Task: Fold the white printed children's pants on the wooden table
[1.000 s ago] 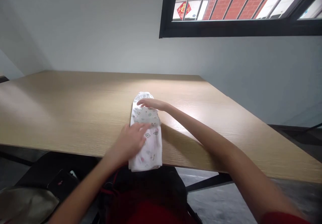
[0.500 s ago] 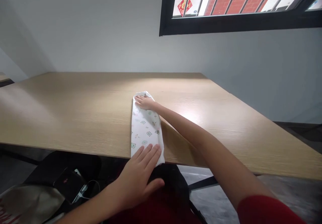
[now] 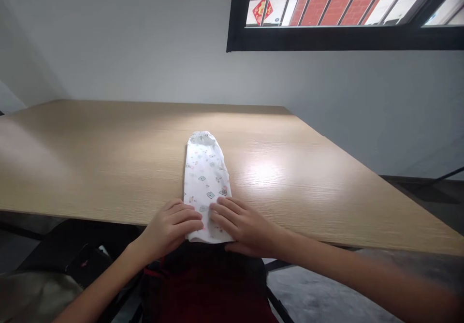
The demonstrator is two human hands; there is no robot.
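Note:
A small white garment (image 3: 205,178) with a printed pattern lies folded into a long narrow strip on the wooden table (image 3: 108,158), its elastic end pointing away from me and its near end hanging slightly over the front edge. My left hand (image 3: 170,226) rests flat on the near left corner of the strip, fingers stretched out. My right hand (image 3: 239,224) lies flat on the near right corner, fingers also extended. The fingertips of both hands almost meet on the cloth.
A grey wall and a black-framed barred window (image 3: 344,13) stand behind the table. Below the table's front edge at the left are a dark bag with a phone (image 3: 81,265) and a pale cloth item (image 3: 32,294).
My right hand has come back from the far end of the strip to its near end. My left hand has shifted slightly left onto the near corner. The garment now lies flatter.

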